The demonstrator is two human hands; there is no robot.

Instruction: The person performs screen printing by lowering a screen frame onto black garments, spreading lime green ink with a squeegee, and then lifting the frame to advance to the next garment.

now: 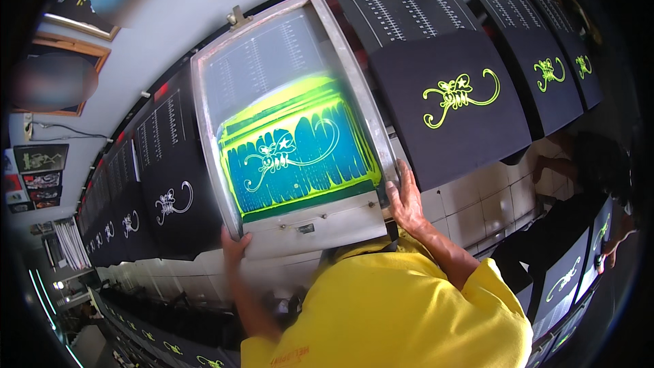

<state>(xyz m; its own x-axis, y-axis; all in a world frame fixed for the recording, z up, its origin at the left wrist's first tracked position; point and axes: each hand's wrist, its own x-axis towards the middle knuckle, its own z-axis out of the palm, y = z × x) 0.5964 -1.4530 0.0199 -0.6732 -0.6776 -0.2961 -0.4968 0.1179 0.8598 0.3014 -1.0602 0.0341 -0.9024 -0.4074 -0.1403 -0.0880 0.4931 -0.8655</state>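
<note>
A screen printing frame (354, 82) with a pale metal rim lies over a dark board in front of me. Its mesh (300, 143) is teal with a pale flourish design, smeared with bright yellow-green ink (272, 105). Along its near end runs a whitish bar with small screws. My left hand (235, 245) grips the frame's near left corner, thumb on top. On the near right edge, my right hand (407, 203) holds the rim, fingers stretched along its outer side and thumb on top. What lies under the mesh is mostly hidden.
To the right, dark fabric pieces (449, 136) on boards bear yellow-green prints. On the left, other dark pieces (163, 163) carry white prints only. A co-worker's arm (555, 163) shows at far right. Another row of printed boards (562, 283) stands behind me; wall pictures (102, 61) hang left.
</note>
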